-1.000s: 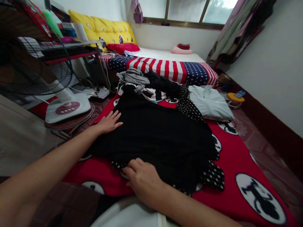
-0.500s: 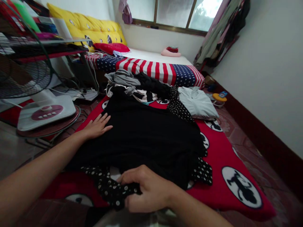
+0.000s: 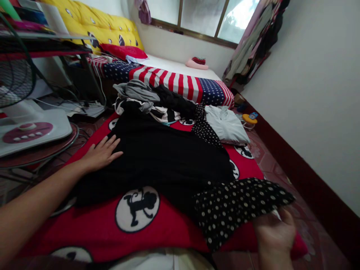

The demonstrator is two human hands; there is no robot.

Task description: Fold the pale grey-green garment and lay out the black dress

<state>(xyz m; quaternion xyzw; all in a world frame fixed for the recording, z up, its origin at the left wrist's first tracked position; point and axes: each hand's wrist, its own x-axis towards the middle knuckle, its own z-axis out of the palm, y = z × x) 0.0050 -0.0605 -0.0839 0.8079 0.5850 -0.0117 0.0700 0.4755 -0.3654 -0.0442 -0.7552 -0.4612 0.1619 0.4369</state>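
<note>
A black garment (image 3: 163,157) with dotted sleeves lies spread on a red blanket (image 3: 174,232) with white monkey circles. Flat on its left edge rests my left hand (image 3: 101,153), fingers spread. At the lower right, my right hand (image 3: 275,228) grips the end of the near dotted sleeve (image 3: 236,202), which is stretched out to the right. The other dotted sleeve (image 3: 206,127) extends toward the far side, beside a folded light grey garment (image 3: 227,125). Grey, black and striped clothes (image 3: 137,92) are heaped at the blanket's far edge.
At left, a fan (image 3: 30,127) stands on a round stool, near a desk with cables. A bed (image 3: 180,84) with a stars-and-stripes cover is at the back. Clothes (image 3: 253,48) hang by the right wall. A yellow-topped stool (image 3: 249,119) stands beyond the blanket.
My right hand has moved right, drawing the near sleeve from the lower middle out to the right and uncovering a monkey circle. My left hand stays flat on the garment. The view has shifted slightly.
</note>
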